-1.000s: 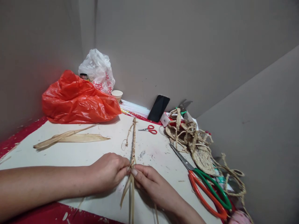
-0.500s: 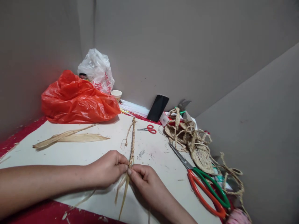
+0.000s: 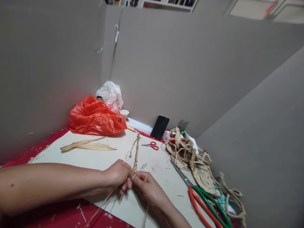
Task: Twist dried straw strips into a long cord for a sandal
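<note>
A thin straw-coloured braid (image 3: 137, 152) lies on the white board (image 3: 158, 186), running away from me. My left hand (image 3: 120, 174) is closed around the braid's near end, its fingers curled underneath. From the other side, my right hand (image 3: 144, 183) pinches the same end between thumb and forefinger, touching the left fingertips. Loose strands trail below both hands towards the table's near edge. A thin side cord hangs off the far part of the braid. The exact strands in each pinch are hidden.
Dry husk strips (image 3: 92, 145) lie at the left. Small red scissors (image 3: 153, 145) rest beyond the braid, large red-and-green scissors (image 3: 199, 198) at the right beside heaped braided cord (image 3: 187, 150). A red plastic bag (image 3: 97, 118), paper cup (image 3: 124, 113) and phone (image 3: 160, 127) stand at the back.
The camera view has tilted up, showing a shelf at the top. My left hand has turned, its lower fingers now curled under the braid, and the loose strands swing left.
</note>
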A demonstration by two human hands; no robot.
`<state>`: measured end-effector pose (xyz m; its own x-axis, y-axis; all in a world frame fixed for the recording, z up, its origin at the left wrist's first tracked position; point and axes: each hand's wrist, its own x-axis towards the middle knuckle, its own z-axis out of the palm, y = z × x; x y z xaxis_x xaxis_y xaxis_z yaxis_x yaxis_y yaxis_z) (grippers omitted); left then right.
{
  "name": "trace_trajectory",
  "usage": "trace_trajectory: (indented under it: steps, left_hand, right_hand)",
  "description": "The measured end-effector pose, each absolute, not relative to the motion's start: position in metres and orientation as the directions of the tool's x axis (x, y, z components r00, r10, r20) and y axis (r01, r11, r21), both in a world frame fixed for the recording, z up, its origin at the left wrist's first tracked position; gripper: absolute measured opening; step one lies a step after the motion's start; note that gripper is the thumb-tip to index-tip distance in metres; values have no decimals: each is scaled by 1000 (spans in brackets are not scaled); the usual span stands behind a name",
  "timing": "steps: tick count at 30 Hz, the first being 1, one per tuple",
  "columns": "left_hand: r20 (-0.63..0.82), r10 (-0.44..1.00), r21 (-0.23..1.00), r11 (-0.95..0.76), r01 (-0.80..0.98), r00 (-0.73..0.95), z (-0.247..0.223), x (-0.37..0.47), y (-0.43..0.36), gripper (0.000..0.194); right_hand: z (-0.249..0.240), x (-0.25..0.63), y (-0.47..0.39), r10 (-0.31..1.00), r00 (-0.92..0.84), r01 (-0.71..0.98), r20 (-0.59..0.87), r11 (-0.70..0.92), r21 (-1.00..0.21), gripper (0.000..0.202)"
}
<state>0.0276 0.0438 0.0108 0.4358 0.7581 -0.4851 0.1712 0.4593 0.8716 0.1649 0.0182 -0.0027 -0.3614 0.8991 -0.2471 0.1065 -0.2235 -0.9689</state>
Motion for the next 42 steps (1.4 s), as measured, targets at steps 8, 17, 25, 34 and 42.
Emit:
trace_trajectory:
  steps: [8, 17, 25, 34, 42]
  left_hand:
    - [-240, 868, 931, 79, 358, 435, 7, 21, 32, 19]
    - [2, 887, 757, -304, 579, 462, 6, 19, 32, 21]
    - [-6, 872, 739, -326, 590, 490, 5, 21, 35, 18]
    - [-71, 848, 768, -289, 571, 525, 16, 20, 24, 25]
    - [-48, 880, 807, -246, 538, 473, 28, 1, 49, 28]
  right_hand:
    - [2, 163, 13, 846, -369, -123, -384, -454, -883, 34]
    - [-8, 152, 8, 871, -175, -190, -459, -488, -852, 43]
    - [-11, 151, 8, 859, -133, -267, -494, -511, -817, 40]
    - [-10, 151, 7, 860, -105, -196, -499, -510, -838, 41]
    - [-1, 163, 9, 867, -220, -180, -446, -486, -855, 36]
